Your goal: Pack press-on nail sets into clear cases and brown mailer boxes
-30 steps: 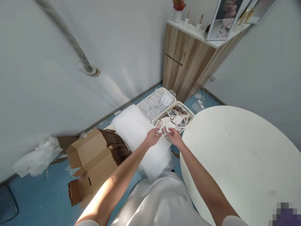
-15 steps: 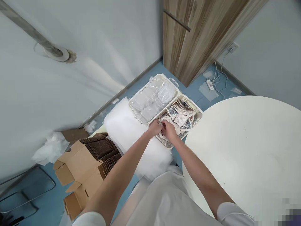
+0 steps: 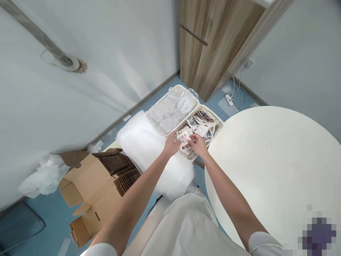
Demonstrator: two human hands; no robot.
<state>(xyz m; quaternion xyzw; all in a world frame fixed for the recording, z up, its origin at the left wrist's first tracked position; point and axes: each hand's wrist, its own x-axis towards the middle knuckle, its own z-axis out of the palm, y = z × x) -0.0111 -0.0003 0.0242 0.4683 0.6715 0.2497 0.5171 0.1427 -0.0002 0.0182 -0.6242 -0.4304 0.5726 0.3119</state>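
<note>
My left hand [image 3: 171,145] pinches the left side of a small pale card [image 3: 183,137] that bears pinkish oval marks or pieces, too small to make out. At its right side, the thumb and fingers of my right hand [image 3: 199,145] are closed on the same card. Both hands are over the near end of a cream perforated basket [image 3: 220,125], which holds many loose printed cards [image 3: 201,130]. Beside it, a second cream basket [image 3: 147,114] contains clear plastic cases [image 3: 168,124].
White sheet material [image 3: 141,138] lies before the baskets. Flattened brown cardboard boxes [image 3: 92,181] are at the left. A round white table [image 3: 271,170] stands close on my right. Beyond are a wood-grain cabinet [image 3: 202,60] and a power strip [image 3: 228,100] with cables on the floor.
My hands have moved apart a little and lifted from among the cards, and the pale card now shows between them. The view has shifted slightly.
</note>
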